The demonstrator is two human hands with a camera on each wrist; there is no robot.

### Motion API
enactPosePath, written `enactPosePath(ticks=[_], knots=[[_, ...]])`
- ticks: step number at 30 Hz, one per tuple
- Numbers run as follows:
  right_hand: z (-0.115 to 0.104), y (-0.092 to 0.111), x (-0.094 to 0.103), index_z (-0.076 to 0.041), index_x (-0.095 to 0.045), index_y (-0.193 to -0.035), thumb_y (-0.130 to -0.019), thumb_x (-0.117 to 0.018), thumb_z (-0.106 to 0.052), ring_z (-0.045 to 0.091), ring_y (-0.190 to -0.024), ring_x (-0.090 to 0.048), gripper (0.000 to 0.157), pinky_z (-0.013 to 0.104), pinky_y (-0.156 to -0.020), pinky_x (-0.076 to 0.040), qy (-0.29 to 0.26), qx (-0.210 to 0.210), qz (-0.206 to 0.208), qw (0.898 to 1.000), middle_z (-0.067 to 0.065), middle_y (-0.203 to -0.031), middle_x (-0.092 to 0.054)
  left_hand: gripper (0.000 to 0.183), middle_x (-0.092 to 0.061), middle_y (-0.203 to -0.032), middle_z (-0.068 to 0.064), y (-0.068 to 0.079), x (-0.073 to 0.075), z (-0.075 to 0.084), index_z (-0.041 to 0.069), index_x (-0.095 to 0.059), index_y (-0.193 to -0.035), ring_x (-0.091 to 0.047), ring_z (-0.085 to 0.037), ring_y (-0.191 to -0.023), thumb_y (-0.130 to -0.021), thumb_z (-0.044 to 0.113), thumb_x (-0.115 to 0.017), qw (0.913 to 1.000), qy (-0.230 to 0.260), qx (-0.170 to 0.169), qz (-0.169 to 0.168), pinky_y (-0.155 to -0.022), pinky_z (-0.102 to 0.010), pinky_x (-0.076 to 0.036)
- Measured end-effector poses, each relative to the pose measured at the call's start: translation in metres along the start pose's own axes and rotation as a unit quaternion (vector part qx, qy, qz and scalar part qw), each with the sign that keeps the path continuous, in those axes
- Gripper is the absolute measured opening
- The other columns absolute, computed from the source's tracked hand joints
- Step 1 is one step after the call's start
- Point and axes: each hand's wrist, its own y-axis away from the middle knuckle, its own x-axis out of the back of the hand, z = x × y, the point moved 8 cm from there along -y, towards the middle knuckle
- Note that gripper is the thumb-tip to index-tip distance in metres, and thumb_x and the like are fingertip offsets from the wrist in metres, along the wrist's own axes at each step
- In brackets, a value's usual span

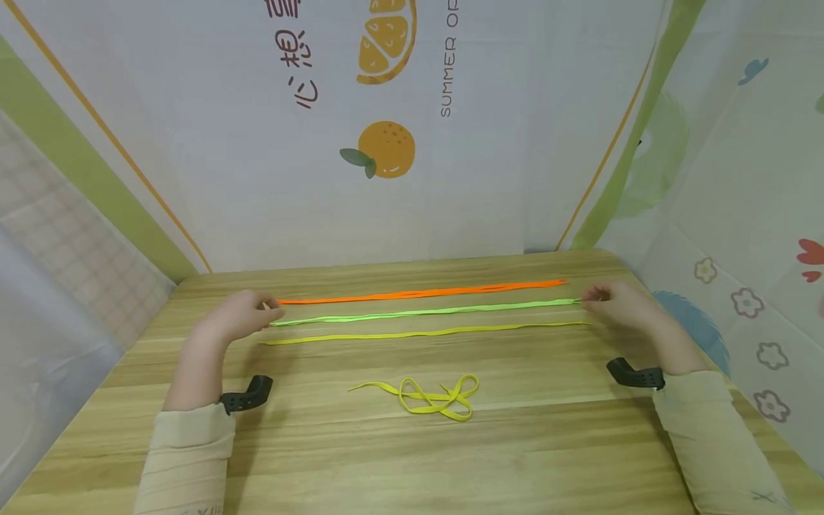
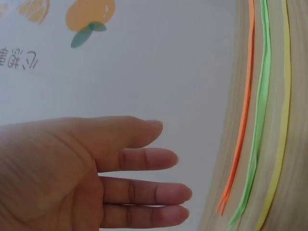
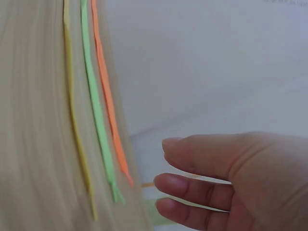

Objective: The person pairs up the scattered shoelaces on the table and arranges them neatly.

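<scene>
Three laces run nearly parallel across the wooden table in the head view. An orange lace (image 1: 421, 293) lies farthest back, a light green lace (image 1: 418, 312) in the middle, and a yellow lace (image 1: 418, 334) nearest. Orange and green look doubled, with split ends. My left hand (image 1: 241, 317) is by the left end of the green lace; my right hand (image 1: 616, 305) is by its right end. In the wrist views, the fingers of the left hand (image 2: 120, 178) and the right hand (image 3: 221, 178) are relaxed and apart from the laces, with nothing between them.
A second yellow lace (image 1: 438, 400) lies loosely looped on the wooden table (image 1: 515, 458), in front of the straight ones. A white printed cloth (image 1: 270, 207) hangs behind the table's back edge, and more patterned cloth (image 1: 727, 236) hangs on the right.
</scene>
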Motion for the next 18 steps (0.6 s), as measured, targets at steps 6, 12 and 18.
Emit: enactPosePath(ticks=[6,12,18], knots=[[-0.02,0.001,0.003,0.0,-0.064,-0.106,-0.095,-0.062,-0.022,0.028,-0.09,-0.058,0.024,0.043,-0.074,-0.045,0.002,-0.001,0.0,1.0,0.009,-0.097,-0.065,0.037,-0.062,-0.104,-0.018,-0.002,-0.002,0.016,0.0,-0.062,-0.114,-0.059,-0.029,-0.088,-0.097,0.032,-0.055,0.9994,-0.025,-0.023,0.012,-0.072,-0.045,-0.048],[-0.038,0.002,0.004,0.0,-0.063,-0.108,-0.095,-0.062,-0.023,0.025,-0.087,-0.057,0.026,0.043,-0.073,-0.046,0.005,0.008,-0.009,1.0,0.007,-0.095,-0.064,0.026,-0.063,-0.093,-0.009,0.001,-0.011,0.027,0.003,-0.065,-0.107,-0.057,-0.022,-0.078,-0.096,0.026,-0.058,0.9978,-0.024,-0.057,0.021,-0.069,-0.041,-0.047],[-0.054,0.005,0.005,-0.001,-0.064,-0.108,-0.095,-0.062,-0.023,0.024,-0.086,-0.057,0.025,0.041,-0.073,-0.045,0.01,0.019,-0.008,1.0,0.005,-0.093,-0.063,0.02,-0.063,-0.087,-0.003,0.01,-0.02,0.034,0.004,-0.066,-0.104,-0.056,-0.017,-0.075,-0.095,0.02,-0.059,0.9952,-0.037,-0.087,0.025,-0.068,-0.038,-0.046]])
